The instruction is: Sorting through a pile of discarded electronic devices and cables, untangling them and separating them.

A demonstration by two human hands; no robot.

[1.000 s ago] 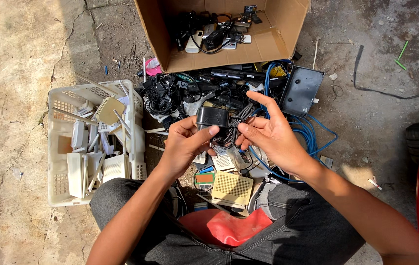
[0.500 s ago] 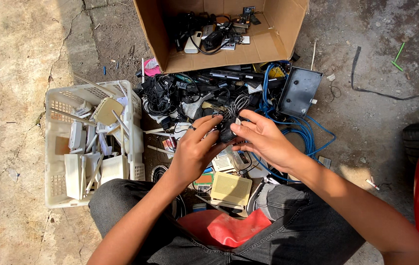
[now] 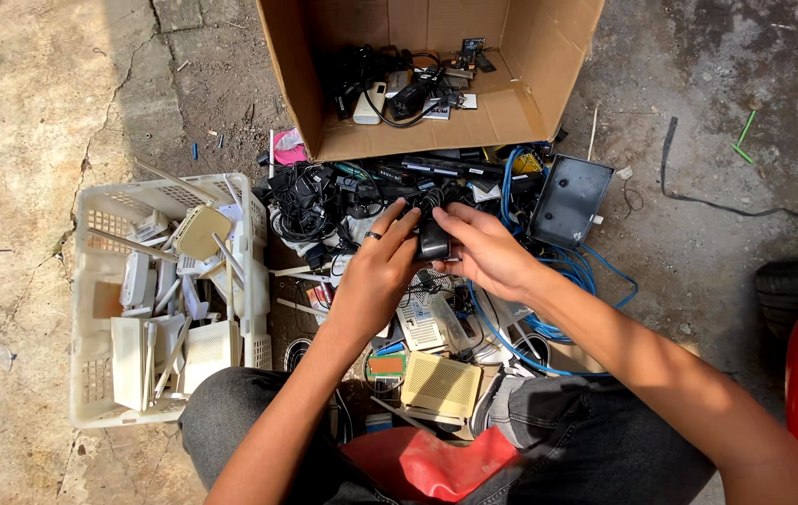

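Observation:
My left hand and my right hand meet over a heap of old electronics on the ground. Both grip a small black power adapter whose black cord is bunched just above it. A ring shows on a finger of the left hand. Beneath the hands lie a white router, a beige perforated router, blue cables and more black adapters.
An open cardboard box holding adapters and cords lies ahead. A white plastic basket of white routers with antennas stands to the left. A dark flat device lies right of the heap. Red cloth rests on my lap; a red object and tyre sit far right.
The right hand has closed in on the adapter, and both hands have brought it together and bunched its cord above it.

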